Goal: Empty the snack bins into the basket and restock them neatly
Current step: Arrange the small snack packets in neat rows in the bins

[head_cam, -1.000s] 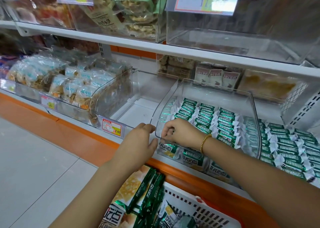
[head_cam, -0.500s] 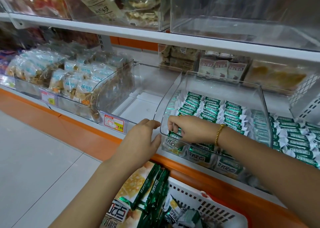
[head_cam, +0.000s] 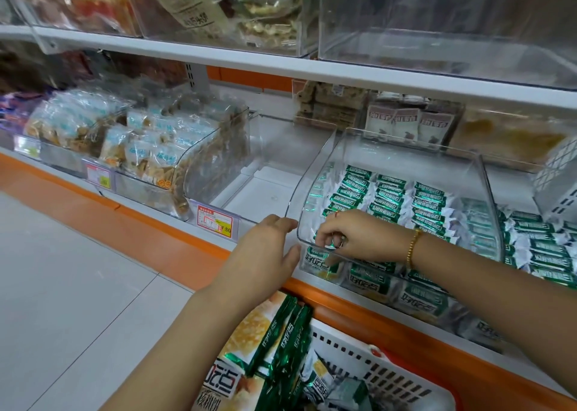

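A clear plastic snack bin [head_cam: 482, 173] on the lower shelf holds rows of green-and-white snack packets [head_cam: 390, 192]. My right hand [head_cam: 359, 239] is inside the bin at its front left corner, fingers curled on a green packet [head_cam: 318, 259] at the front. My left hand [head_cam: 265, 254] rests outside against the bin's front left edge, fingers apart. Below, a white basket [head_cam: 384, 376] holds more green and yellow snack packs [head_cam: 265, 342].
To the left stands an empty clear bin [head_cam: 249, 148] with a red price tag [head_cam: 215, 221]. Further left are bins of blue-and-clear wrapped snacks [head_cam: 140, 148]. More green packets [head_cam: 540, 248] lie to the right. An upper shelf [head_cam: 281, 64] carries bins overhead. An orange ledge [head_cam: 156, 223] runs below.
My right hand has moved from the bin's front rim down into the bin and curled onto a front packet. The left hand stays at the bin's edge. The view shifted slightly.
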A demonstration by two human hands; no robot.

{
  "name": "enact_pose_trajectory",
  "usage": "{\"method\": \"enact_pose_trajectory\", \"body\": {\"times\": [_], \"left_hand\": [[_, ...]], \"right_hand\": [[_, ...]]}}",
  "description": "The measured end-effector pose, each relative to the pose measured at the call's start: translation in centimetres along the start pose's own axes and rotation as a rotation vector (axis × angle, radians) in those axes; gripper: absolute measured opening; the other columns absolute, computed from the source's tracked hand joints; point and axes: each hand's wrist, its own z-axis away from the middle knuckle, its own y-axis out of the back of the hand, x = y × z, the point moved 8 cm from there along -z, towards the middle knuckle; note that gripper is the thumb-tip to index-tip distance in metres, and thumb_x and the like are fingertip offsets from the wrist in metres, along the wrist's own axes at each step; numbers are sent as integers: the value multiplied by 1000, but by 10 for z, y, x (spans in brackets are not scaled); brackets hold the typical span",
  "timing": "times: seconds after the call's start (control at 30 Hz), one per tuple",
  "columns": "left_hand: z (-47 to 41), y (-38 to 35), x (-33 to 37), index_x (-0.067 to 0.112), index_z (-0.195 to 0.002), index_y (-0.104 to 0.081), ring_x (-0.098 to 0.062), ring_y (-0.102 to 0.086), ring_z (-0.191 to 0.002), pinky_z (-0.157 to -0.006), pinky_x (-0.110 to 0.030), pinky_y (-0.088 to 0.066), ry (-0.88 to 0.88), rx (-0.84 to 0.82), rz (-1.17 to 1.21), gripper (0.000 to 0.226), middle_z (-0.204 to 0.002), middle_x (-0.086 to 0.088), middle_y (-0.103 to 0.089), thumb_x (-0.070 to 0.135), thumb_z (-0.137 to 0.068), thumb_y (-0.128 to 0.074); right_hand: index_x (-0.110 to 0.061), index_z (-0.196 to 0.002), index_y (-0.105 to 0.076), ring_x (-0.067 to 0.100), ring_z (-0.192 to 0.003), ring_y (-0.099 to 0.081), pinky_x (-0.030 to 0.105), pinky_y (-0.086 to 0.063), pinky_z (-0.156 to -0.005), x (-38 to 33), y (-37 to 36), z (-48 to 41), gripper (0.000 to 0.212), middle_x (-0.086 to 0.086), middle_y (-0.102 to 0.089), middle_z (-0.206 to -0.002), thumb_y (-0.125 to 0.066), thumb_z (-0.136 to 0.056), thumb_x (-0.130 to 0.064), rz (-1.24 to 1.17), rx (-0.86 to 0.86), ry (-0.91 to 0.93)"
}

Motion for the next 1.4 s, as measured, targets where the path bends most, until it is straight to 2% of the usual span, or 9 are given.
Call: {"method": "enact_pose_trajectory", "body": {"times": [0.43,0.53,0.6,0.73,0.87,1.0,1.13,1.23,1.4], "left_hand": [[12,3,5,18,-141,-42,-20,-52,-119,-95,-27,-38,5,-6,-84,46,-137,-3,-49,27,-97,-48],[35,9,18,17,-108,-61,-20,-60,-95,-80,-32,-45,-55,77,-42,20,-105,-1,-61,28,-94,-52],[57,6,32,19,-81,-55,-17,-53,-70,-61,-31,-36,-119,75,-46,20,-75,6,-53,35,-93,-52],[120,-35,54,24,-67,-40,-6,-38,-54,-49,-21,-27,-236,-133,-8,32,-61,10,-40,38,-94,-52],[189,-97,46,18,-79,-50,-7,-45,-62,-54,-18,-31,-245,-393,73,25,-71,7,-49,34,-97,-48],[248,-160,16,17,-103,-53,-21,-56,-83,-65,-25,-33,-150,-659,-17,13,-95,-3,-58,25,-97,-45],[290,-194,-23,21,-121,-57,-26,-58,-110,-86,-33,-48,-87,-839,-198,31,-119,-8,-61,25,-93,-46],[301,-201,-41,23,-137,-45,-26,-53,-119,-95,-35,-45,-60,-906,-253,43,-132,-8,-52,29,-94,-47],[297,-202,-57,19,-129,-54,-23,-54,-116,-95,-37,-46,-25,-925,-233,37,-129,-5,-55,34,-95,-48]], "right_hand": [[-22,-103,-70,11,-74,-54,24,-45,-65,7,3,4,16,-11,-51,-87,-63,-90,-14,-78,20,-66],[-14,-86,-68,0,-61,-49,16,-38,-58,-9,27,35,10,-7,-58,-76,-70,-86,-24,-154,320,-83],[-13,-77,-63,3,-56,-46,15,-39,-54,-31,28,72,21,-3,-58,-67,-72,-83,-31,-244,469,-25],[-19,-75,-61,3,-61,-51,15,-41,-58,-56,-41,122,24,-10,-56,-65,-69,-85,-39,-216,335,8],[-18,-106,-60,14,-90,-56,27,-50,-77,-16,-159,126,25,-4,-59,-101,-62,-91,-38,-155,22,-189],[-14,-145,-35,27,-117,-53,35,-48,-92,36,-262,122,66,11,-43,-143,-67,-90,-28,-110,-189,-375],[-20,-154,-12,31,-137,-36,37,-40,-105,59,-320,121,94,10,-18,-158,-74,-83,-31,-131,-324,-453],[-31,-153,-6,35,-126,-47,43,-47,-98,68,-340,124,100,11,-11,-159,-76,-82,-30,-81,-340,-487],[-31,-151,-9,37,-114,-55,45,-53,-88,79,-352,124,95,11,-10,-159,-74,-82,-25,159,-162,-527]]}}
